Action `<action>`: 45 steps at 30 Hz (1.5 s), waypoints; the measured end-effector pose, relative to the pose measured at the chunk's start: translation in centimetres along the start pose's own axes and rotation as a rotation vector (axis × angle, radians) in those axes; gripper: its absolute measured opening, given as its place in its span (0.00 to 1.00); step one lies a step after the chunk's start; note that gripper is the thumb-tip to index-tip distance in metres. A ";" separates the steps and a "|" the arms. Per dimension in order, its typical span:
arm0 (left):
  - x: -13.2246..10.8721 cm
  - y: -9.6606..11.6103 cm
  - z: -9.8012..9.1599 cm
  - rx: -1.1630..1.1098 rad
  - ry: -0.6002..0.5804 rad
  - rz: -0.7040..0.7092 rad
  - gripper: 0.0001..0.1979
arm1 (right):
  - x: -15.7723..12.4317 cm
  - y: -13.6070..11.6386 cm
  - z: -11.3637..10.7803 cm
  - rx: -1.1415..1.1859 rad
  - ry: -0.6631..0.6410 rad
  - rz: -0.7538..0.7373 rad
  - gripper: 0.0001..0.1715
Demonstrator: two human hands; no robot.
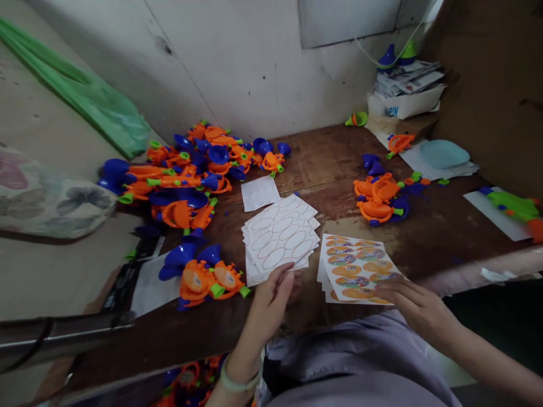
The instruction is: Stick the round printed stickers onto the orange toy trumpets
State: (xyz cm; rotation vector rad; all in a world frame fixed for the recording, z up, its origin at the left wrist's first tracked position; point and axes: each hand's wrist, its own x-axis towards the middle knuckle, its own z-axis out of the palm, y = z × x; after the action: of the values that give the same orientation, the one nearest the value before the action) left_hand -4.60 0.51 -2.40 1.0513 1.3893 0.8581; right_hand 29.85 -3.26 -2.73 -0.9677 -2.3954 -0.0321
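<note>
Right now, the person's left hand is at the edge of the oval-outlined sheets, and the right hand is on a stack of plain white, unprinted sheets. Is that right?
No: the stack of sheets under the right hand is not plain. The head view shows it printed with rows of round orange and multicoloured labels. The left hand is at the edge of the oval-outlined sheets, as you said.

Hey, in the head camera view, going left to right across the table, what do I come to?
Orange toys → oval-outline sheets → printed sticker sheets → green toy
</note>
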 end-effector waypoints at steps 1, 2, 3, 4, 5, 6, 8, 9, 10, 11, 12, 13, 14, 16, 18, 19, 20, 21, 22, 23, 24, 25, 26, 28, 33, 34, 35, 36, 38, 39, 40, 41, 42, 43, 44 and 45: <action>0.7 0.1 0.8 -0.107 -0.031 -0.102 0.36 | 0.3 0.1 -0.1 0.017 0.077 -0.013 0.23; 1.4 0.4 1.4 -0.205 -0.074 -0.189 0.40 | 0.6 0.1 -0.2 0.044 0.138 -0.041 0.21; 1.8 0.6 1.8 -0.291 -0.131 -0.258 0.42 | 0.9 0.1 -0.2 0.072 0.178 -0.081 0.20; 2.2 0.9 2.0 -0.361 -0.191 -0.299 0.43 | 1.2 0.0 -0.1 0.096 0.205 -0.123 0.20; 2.3 1.2 2.1 -0.418 -0.252 -0.317 0.43 | 1.4 -0.1 0.1 0.112 0.220 -0.161 0.19; 2.3 1.4 2.2 -0.469 -0.308 -0.320 0.44 | 1.7 -0.1 0.3 0.124 0.228 -0.186 0.20; 1.9 1.8 2.1 -0.519 -0.367 -0.268 0.52 | 2.1 -0.1 0.8 0.146 0.230 -0.206 0.20; 1.6 2.0 2.1 -0.523 -0.365 -0.232 0.54 | 2.3 0.0 1.1 0.153 0.230 -0.197 0.19; 1.3 2.1 2.0 -0.522 -0.342 -0.193 0.55 | 2.5 0.1 1.4 0.152 0.233 -0.173 0.17; 1.0 2.2 2.1 -0.513 -0.298 -0.154 0.54 | 2.7 0.2 1.6 0.141 0.244 -0.131 0.16; 0.8 2.2 2.1 -0.491 -0.234 -0.106 0.50 | 2.9 0.2 1.8 0.129 0.266 -0.063 0.16; 0.6 2.2 2.2 -0.460 -0.158 -0.050 0.45 | 3.2 0.2 2.1 0.129 0.304 0.018 0.19; 0.5 2.2 2.4 -0.425 -0.079 0.009 0.38 | 3.5 0.1 2.3 0.153 0.341 0.112 0.23; 0.3 2.2 2.6 -0.369 0.065 0.103 0.25 | 4.2 -0.2 2.8 0.283 0.372 0.284 0.29; 0.1 2.3 2.7 -0.336 0.146 0.146 0.19 | 4.9 -0.7 3.4 0.479 0.333 0.400 0.29; 0.0 2.4 2.7 -0.326 0.161 0.158 0.18 | 5.2 -1.0 3.6 0.562 0.295 0.443 0.28; -0.1 2.6 2.7 -0.318 0.161 0.170 0.18 | 5.5 -1.2 3.8 0.630 0.251 0.488 0.27; -0.2 2.8 2.6 -0.309 0.147 0.184 0.18 | 5.8 -1.4 4.0 0.683 0.215 0.530 0.26; -0.4 3.0 2.5 -0.294 0.125 0.200 0.19 | 6.1 -1.6 4.1 0.721 0.186 0.571 0.25; -0.5 3.2 2.3 -0.268 0.103 0.218 0.20 | 6.4 -1.7 4.2 0.740 0.175 0.604 0.24; -0.7 3.4 2.2 -0.232 0.085 0.242 0.21 | 6.8 -1.8 4.1 0.739 0.186 0.628 0.23; -0.8 3.6 2.0 -0.181 0.076 0.276 0.23 | 7.1 -1.8 4.0 0.716 0.209 0.640 0.23; -1.0 3.8 1.8 -0.118 0.081 0.322 0.23 | 7.4 -1.8 3.9 0.668 0.233 0.634 0.21; -1.1 4.0 1.5 0.031 0.121 0.434 0.19 | 8.0 -1.9 3.4 0.534 0.273 0.584 0.17; -1.4 4.7 1.4 0.107 0.252 0.545 0.05 | 9.0 -2.2 2.2 0.274 0.349 0.430 0.17; -1.5 4.9 1.4 0.056 0.268 0.527 0.03 | 9.2 -2.2 2.0 0.239 0.363 0.417 0.17; -1.6 5.1 1.5 0.011 0.278 0.511 0.03 | 9.3 -2.1 1.9 0.204 0.368 0.408 0.17; -1.7 5.3 1.6 -0.016 0.283 0.502 0.03 | 9.5 -2.1 1.8 0.165 0.353 0.404 0.17; -2.0 5.7 1.7 -0.006 0.282 0.517 0.04 | 9.9 -2.1 1.7 0.062 0.267 0.404 0.17; -2.1 5.8 1.8 0.017 0.281 0.537 0.04 | 10.1 -2.2 1.6 0.006 0.209 0.400 0.16; -2.2 6.0 1.8 0.040 0.281 0.561 0.04 | 10.5 -2.4 1.5 -0.038 0.153 0.389 0.16; -2.3 6.1 1.9 0.060 0.278 0.582 0.04 | 11.0 -2.8 1.4 -0.060 0.113 0.365 0.18; -2.4 6.2 2.0 0.076 0.266 0.601 0.05 | 11.5 -3.3 1.3 -0.051 0.094 0.325 0.20; -2.5 6.3 2.1 0.084 0.245 0.619 0.05 | 12.1 -3.8 1.2 -0.009 0.091 0.270 0.20; -2.6 6.4 2.2 0.087 0.217 0.636 0.06 | 12.7 -4.3 1.1 0.056 0.101 0.209 0.18; -2.7 6.5 2.2 0.088 0.189 0.650 0.07 | 13.4 -4.8 1.1 0.127 0.122 0.156 0.15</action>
State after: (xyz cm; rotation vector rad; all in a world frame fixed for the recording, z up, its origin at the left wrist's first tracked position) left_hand -1.73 -0.01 4.35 1.5606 1.2531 1.4032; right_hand 18.36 1.96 3.90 -1.0578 -2.1771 0.1146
